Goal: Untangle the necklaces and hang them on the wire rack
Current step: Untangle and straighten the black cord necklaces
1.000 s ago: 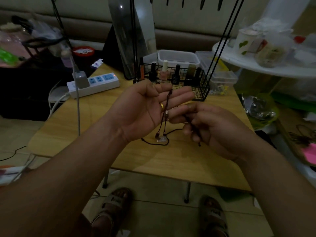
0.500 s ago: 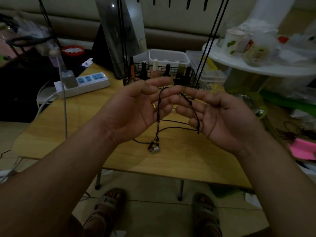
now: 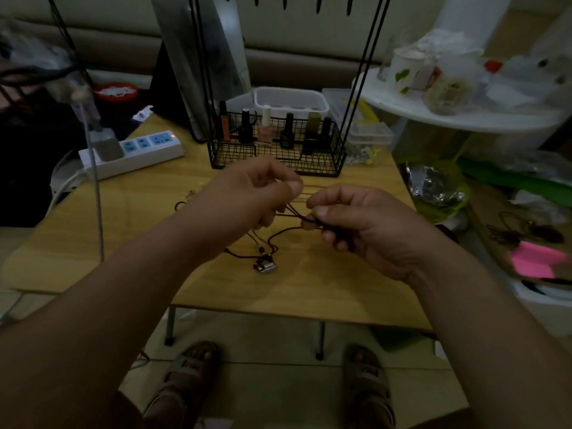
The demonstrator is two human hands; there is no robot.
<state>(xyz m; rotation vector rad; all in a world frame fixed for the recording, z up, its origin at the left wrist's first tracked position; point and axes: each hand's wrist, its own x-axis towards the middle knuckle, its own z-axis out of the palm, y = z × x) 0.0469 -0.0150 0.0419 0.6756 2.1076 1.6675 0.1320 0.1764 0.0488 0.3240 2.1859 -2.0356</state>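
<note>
A dark cord necklace (image 3: 278, 235) with small beads hangs between my two hands above the wooden table (image 3: 93, 236). Its pale pendant (image 3: 265, 266) lies on the tabletop below them. My left hand (image 3: 250, 196) pinches the cord with curled fingers. My right hand (image 3: 349, 221) pinches the same cord close by, fingertip to thumb. The black wire rack (image 3: 278, 150) stands behind my hands; its basket holds nail polish bottles and its uprights rise out of the frame top.
A white power strip (image 3: 136, 153) with a plugged cable lies at the table's left back. A mirror (image 3: 201, 57) leans behind the rack. Plastic boxes (image 3: 291, 100) sit beyond. A cluttered white shelf (image 3: 464, 113) stands to the right. More dark cords (image 3: 526, 233) lie far right.
Both hands turned from open, palms up, to curled pinches on the cord, and came lower over the table. The pendant now rests on the tabletop.
</note>
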